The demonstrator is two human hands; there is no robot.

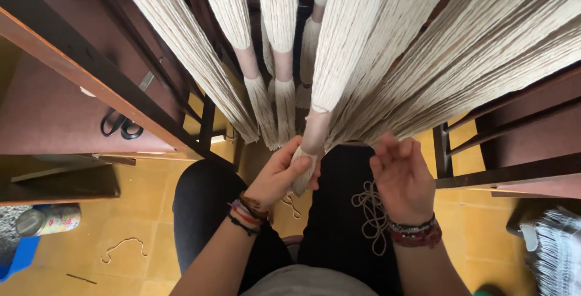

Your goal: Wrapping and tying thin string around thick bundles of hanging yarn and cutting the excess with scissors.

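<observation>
Thick bundles of cream yarn [387, 48] hang down from above toward my lap. My left hand [279, 174] grips the end of one bundle [305, 169], just below its pale pink band [316, 131]. My right hand [400, 176] is held up beside it with fingers spread, touching the loose strands of the wide bundle on the right. A tangle of cream cord [370, 214] lies on my black trouser leg under the right hand. Both wrists wear beaded bracelets.
Dark wooden loom beams [91, 72] run at left and right [514, 172]. Black scissors [121, 125] lie on the left board. A printed can [48, 220] and yarn scraps [124, 247] sit on the yellow tiled floor. A white fringed cloth [560, 253] is at lower right.
</observation>
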